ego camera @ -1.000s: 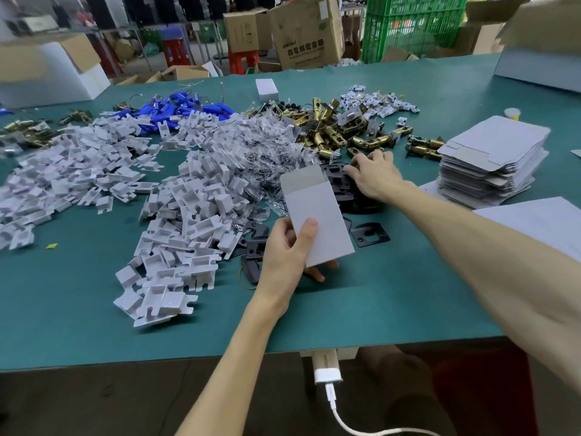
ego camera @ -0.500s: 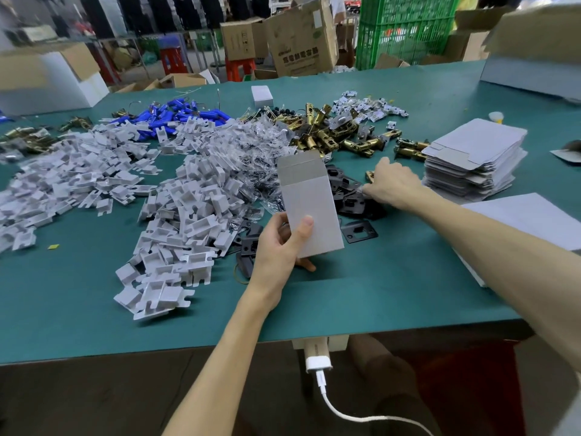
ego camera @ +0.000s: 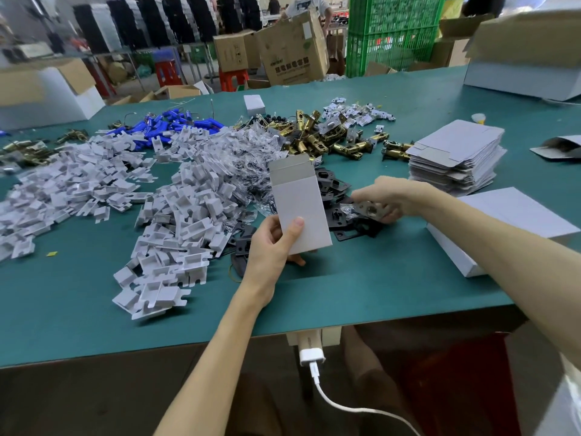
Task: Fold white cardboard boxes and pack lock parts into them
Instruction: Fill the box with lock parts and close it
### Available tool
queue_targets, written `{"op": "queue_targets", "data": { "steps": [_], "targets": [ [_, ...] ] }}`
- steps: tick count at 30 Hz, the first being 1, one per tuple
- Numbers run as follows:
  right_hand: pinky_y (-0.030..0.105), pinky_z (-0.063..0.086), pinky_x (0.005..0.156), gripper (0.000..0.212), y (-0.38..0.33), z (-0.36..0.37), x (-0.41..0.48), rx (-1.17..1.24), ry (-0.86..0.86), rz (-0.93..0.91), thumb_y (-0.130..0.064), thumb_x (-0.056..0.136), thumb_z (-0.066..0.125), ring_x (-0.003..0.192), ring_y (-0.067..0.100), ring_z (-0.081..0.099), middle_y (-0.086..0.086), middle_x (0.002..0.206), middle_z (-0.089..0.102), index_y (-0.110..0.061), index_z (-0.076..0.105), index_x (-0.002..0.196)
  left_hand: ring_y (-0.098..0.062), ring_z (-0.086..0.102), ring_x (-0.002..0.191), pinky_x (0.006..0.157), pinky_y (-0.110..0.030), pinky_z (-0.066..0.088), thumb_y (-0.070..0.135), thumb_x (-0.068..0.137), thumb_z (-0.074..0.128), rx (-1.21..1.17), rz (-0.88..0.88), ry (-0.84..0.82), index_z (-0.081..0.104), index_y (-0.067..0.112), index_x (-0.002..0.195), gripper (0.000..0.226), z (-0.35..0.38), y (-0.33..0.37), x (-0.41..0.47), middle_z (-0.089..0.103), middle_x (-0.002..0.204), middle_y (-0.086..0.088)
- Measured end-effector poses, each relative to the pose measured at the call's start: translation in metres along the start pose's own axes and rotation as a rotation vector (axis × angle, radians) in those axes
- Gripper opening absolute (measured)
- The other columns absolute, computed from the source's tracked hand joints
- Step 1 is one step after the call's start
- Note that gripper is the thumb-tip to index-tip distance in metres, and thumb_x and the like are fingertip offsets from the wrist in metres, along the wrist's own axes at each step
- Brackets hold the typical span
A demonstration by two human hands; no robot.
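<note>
The left hand (ego camera: 270,247) gripped an open white cardboard box (ego camera: 301,209); the right hand (ego camera: 390,196) pinched a grey metal plate (ego camera: 369,212), best slid edgewise into the box mouth above the gripping fingers (ego camera: 294,229).

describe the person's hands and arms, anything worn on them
Both forearms are bare. The left hand and right hand wear no gloves, and no rings, watch or wristband show. The left thumbnail looks short and unpainted. A bit of white cloth at the lower right edge may be a sleeve.
</note>
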State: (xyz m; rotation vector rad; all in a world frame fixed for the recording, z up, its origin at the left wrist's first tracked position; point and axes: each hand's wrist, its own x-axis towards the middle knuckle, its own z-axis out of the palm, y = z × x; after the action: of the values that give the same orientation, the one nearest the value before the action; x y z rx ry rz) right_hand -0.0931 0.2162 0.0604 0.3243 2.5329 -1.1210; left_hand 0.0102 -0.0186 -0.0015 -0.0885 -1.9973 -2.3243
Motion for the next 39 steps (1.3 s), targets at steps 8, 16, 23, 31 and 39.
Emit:
{"op": "queue_targets", "data": {
  "steps": [8, 16, 23, 31, 39],
  "targets": [
    [0.033, 0.061, 0.072, 0.033, 0.003, -0.008, -0.031, 0.704, -0.370, -0.092, -0.021, 0.093, 0.063, 0.078, 0.023, 0.071, 0.013, 0.098, 0.066, -0.002, 0.061, 0.120, -0.019, 0.075, 0.084, 0.056, -0.028, 0.058, 0.024, 0.101, 0.067, -0.012, 0.014, -0.004, 0.062, 0.015, 0.122, 0.023, -0.003, 0.000, -0.001, 0.078, 0.108, 0.003],
    [0.029, 0.062, 0.081, 0.039, -0.007, 0.013, -0.052, 0.590, -0.235, -0.331, -0.024, 0.086, 0.079, 0.088, 0.018, 0.075, 0.010, 0.102, 0.078, -0.002, 0.066, 0.116, -0.022, 0.074, 0.103, 0.066, -0.030, 0.062, 0.021, 0.096, 0.072, -0.064, 0.041, -0.002, 0.061, 0.021, 0.120, 0.026, -0.004, -0.001, 0.000, 0.077, 0.114, 0.001],
    [0.018, 0.054, 0.059, 0.030, 0.008, 0.026, -0.060, 0.539, -0.132, -0.359, -0.032, 0.090, 0.076, 0.082, 0.016, 0.077, 0.007, 0.090, 0.079, -0.008, 0.067, 0.106, -0.021, 0.074, 0.102, 0.067, -0.029, 0.061, 0.021, 0.094, 0.073, -0.043, 0.030, 0.007, 0.063, 0.018, 0.117, 0.025, -0.006, -0.003, 0.002, 0.078, 0.112, 0.000],
    [0.031, 0.055, 0.053, 0.041, 0.017, 0.025, -0.075, 0.450, 0.108, -0.467, -0.029, 0.081, 0.085, 0.065, 0.021, 0.073, 0.020, 0.088, 0.074, -0.006, 0.055, 0.097, -0.024, 0.073, 0.109, 0.091, -0.036, 0.060, 0.029, 0.084, 0.078, 0.012, 0.049, -0.010, 0.063, 0.012, 0.117, 0.040, -0.004, -0.003, -0.001, 0.077, 0.115, -0.007],
    [0.039, 0.064, 0.067, 0.022, -0.016, 0.004, -0.101, 0.598, 0.137, -0.742, -0.005, 0.085, 0.078, 0.076, 0.031, 0.077, 0.013, 0.079, 0.076, 0.006, 0.063, 0.097, -0.016, 0.073, 0.102, 0.083, -0.024, 0.058, 0.029, 0.082, 0.080, 0.126, 0.074, -0.101, 0.063, 0.010, 0.118, 0.044, -0.002, -0.002, -0.003, 0.077, 0.113, -0.001]
  ]
}}
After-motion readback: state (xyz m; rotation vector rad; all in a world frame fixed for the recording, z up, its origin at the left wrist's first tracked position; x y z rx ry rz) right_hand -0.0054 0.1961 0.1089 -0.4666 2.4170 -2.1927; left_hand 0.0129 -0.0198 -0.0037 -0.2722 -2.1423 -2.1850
